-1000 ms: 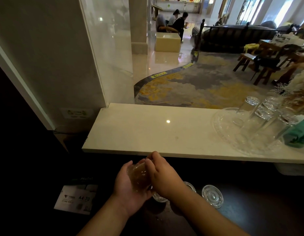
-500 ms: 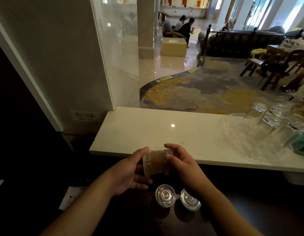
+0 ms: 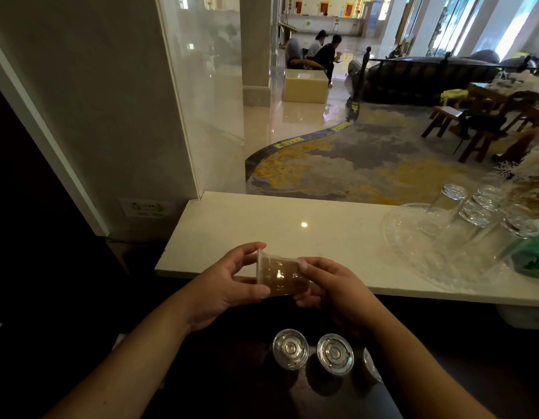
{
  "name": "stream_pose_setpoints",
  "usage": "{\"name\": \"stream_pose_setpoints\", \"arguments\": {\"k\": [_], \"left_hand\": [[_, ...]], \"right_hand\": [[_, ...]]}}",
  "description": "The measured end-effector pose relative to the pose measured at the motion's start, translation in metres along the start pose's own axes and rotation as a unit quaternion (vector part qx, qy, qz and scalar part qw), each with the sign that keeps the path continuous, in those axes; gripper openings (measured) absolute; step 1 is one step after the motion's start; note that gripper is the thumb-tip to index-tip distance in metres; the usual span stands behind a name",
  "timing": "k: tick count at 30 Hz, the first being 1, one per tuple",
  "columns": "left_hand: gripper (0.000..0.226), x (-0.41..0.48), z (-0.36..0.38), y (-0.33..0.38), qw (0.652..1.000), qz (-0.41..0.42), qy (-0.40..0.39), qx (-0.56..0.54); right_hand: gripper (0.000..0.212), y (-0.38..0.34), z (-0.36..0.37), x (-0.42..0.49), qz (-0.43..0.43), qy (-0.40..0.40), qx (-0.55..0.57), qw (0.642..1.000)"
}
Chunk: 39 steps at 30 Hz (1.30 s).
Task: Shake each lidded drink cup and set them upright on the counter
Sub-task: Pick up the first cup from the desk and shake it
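A small clear lidded cup (image 3: 280, 276) of brown drink lies on its side between my hands, lid toward the left, at the front edge of the pale stone counter (image 3: 322, 234). My left hand (image 3: 229, 282) grips the lid end and my right hand (image 3: 328, 285) grips the base end. On the dark lower surface below stand two upright lidded cups, one (image 3: 290, 348) on the left and one (image 3: 335, 353) beside it. A third cup (image 3: 371, 365) is mostly hidden behind my right forearm.
A clear glass tray (image 3: 413, 246) with several upturned drinking glasses (image 3: 449, 207) sits on the counter's right end, next to a green object (image 3: 531, 258). A glass pane and wall (image 3: 111, 116) close off the left. A lobby lies beyond the counter.
Both hands have lifted the brown cup from above the lower surface to the counter's edge and turned it sideways. The view has tilted, so a third standing cup shows.
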<state>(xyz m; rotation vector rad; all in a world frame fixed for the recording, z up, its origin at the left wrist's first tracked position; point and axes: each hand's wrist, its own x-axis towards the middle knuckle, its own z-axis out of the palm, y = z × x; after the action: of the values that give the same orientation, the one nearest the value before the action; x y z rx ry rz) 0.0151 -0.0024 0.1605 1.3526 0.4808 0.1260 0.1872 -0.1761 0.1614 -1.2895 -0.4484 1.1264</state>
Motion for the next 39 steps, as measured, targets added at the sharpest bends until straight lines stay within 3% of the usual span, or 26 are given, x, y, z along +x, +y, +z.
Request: {"name": "stream_pose_setpoints", "arguments": {"k": [8, 11, 15, 19, 23, 29, 34, 39], "left_hand": [[0.059, 0.0049, -0.0022, 0.0072, 0.994, -0.091, 0.053, 0.013], [0.053, 0.0044, -0.0011, 0.0075, 0.992, -0.119, 0.045, 0.000], [0.063, 0.0041, -0.0062, 0.0056, 0.994, -0.096, 0.028, -0.038], [0.068, 0.0054, -0.0085, 0.0039, 0.996, -0.063, 0.022, -0.054], [0.073, 0.0043, -0.0062, 0.0024, 0.998, -0.042, 0.008, -0.051], [0.053, 0.0065, -0.0053, 0.0053, 0.995, -0.073, 0.022, -0.058], [0.056, 0.0083, -0.0034, 0.0090, 0.990, -0.133, 0.039, -0.017], [0.055, 0.0084, -0.0042, 0.0090, 0.993, -0.099, 0.040, -0.040]], "right_hand": [[0.037, 0.0060, -0.0017, 0.0059, -0.083, -0.002, -0.082, 0.993], [0.043, 0.0034, 0.0003, 0.0015, -0.078, -0.021, -0.093, 0.992], [0.043, 0.0023, 0.0000, -0.0006, -0.081, -0.027, -0.090, 0.992], [0.037, 0.0048, 0.0013, 0.0012, -0.035, -0.023, 0.000, 0.999], [0.032, 0.0045, 0.0005, 0.0049, -0.023, -0.002, -0.009, 1.000], [0.034, 0.0071, -0.0019, 0.0078, -0.067, -0.006, -0.032, 0.997], [0.043, 0.0076, -0.0013, 0.0054, -0.091, -0.026, -0.074, 0.993], [0.042, 0.0066, -0.0005, 0.0059, -0.095, -0.033, -0.068, 0.993]]}}
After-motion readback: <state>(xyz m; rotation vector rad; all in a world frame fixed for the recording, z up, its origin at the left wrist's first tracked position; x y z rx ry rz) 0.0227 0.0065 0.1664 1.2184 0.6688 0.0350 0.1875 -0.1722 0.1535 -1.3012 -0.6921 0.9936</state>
